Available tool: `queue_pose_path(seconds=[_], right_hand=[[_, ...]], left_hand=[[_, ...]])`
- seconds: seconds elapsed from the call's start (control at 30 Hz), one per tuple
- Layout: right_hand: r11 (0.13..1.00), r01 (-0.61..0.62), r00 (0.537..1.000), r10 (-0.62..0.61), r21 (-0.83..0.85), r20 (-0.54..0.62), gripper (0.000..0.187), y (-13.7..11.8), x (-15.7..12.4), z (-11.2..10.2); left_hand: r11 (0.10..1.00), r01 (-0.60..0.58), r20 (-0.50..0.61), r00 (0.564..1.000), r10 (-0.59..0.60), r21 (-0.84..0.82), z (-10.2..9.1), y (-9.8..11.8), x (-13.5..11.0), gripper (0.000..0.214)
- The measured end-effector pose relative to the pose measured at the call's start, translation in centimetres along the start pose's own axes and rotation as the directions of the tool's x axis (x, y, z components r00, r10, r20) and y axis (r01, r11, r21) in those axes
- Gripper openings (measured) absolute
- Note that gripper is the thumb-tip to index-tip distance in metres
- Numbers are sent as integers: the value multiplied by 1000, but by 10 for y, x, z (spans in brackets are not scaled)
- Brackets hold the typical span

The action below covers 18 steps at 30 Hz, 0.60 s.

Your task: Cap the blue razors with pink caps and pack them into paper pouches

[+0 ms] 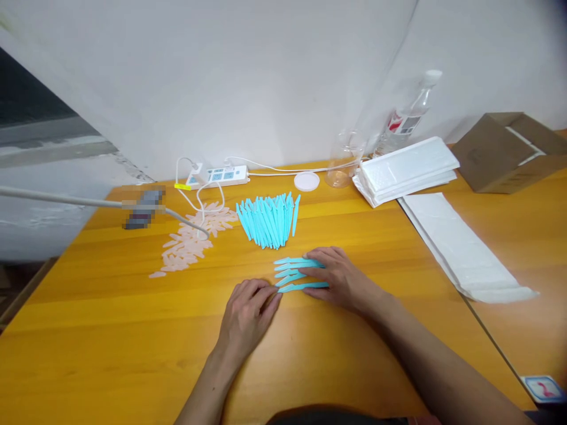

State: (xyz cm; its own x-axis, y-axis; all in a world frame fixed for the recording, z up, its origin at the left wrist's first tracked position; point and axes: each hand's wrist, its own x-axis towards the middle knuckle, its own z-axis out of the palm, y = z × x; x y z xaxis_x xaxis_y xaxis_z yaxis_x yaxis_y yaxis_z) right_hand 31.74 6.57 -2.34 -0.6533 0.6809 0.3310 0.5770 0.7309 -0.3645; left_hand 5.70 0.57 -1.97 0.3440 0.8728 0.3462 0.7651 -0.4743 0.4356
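Note:
Several turquoise plastic sticks [292, 274] lie side by side in a short row on the wooden table [110, 330]. My right hand [339, 280] rests flat on their right ends, fingers stretched out over them. My left hand [248, 313] sits just left of the row, its fingers curled and its fingertips touching the tip of the nearest stick. Behind them a larger pile of the same turquoise sticks [268, 219] fans out. A heap of small pale pink pieces [190, 242] lies to the left of that pile.
A white power strip [217, 175] with cables sits at the back. A white lid [306, 181], a clear jar [343, 159], a plastic bottle [407, 118], stacked white packets [407, 168], white sheets [460, 248] and a cardboard box [505, 150] stand at right.

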Motion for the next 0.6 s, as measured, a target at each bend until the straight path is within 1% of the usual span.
queue_pose_path(seconds=[0.13,0.2,0.27,0.3,0.33,0.37,0.43,0.47,0.5,0.53,0.57,0.6], right_hand=[[999,-2,1000,1,33,3,29,-1,-2,2],[999,-12,999,14,52,-41,32,-1,-1,-1],[994,-73,991,82,85,-106,33,3,5,-6],[985,-142,979,155,102,-134,31,6,12,-8],[965,-235,957,250,116,-146,29,11,21,-10],[931,-343,921,359,124,-149,26,17,32,-12],[816,-569,807,578,105,-119,26,30,59,-13],[760,-643,753,650,95,-104,29,36,74,-12],[711,-699,706,703,76,-86,32,41,89,-9],[672,-739,670,740,45,-62,34,46,102,-6],[647,-762,646,762,16,-35,35,50,113,-3],[631,-776,631,775,-2,-18,33,53,123,0]], left_hand=[[1000,14,0,1000,-14,2,-1,3,3,9],[999,34,7,999,-34,-11,-6,2,4,10],[997,79,-2,997,-79,-24,-15,-5,3,12],[993,116,-19,993,-117,-23,-22,-12,1,13],[987,162,-46,986,-163,-14,-30,-22,-1,15],[976,217,-78,973,-216,2,-38,-34,-4,16],[940,335,-174,931,-320,67,-57,-63,-12,21],[913,393,-229,904,-361,110,-66,-80,-17,24],[868,465,-284,868,-408,176,-75,-96,-21,27],[799,547,-344,821,-456,248,-83,-112,-26,31],[734,607,-383,783,-490,305,-90,-126,-31,34],[680,646,-399,758,-516,347,-96,-139,-35,36]])
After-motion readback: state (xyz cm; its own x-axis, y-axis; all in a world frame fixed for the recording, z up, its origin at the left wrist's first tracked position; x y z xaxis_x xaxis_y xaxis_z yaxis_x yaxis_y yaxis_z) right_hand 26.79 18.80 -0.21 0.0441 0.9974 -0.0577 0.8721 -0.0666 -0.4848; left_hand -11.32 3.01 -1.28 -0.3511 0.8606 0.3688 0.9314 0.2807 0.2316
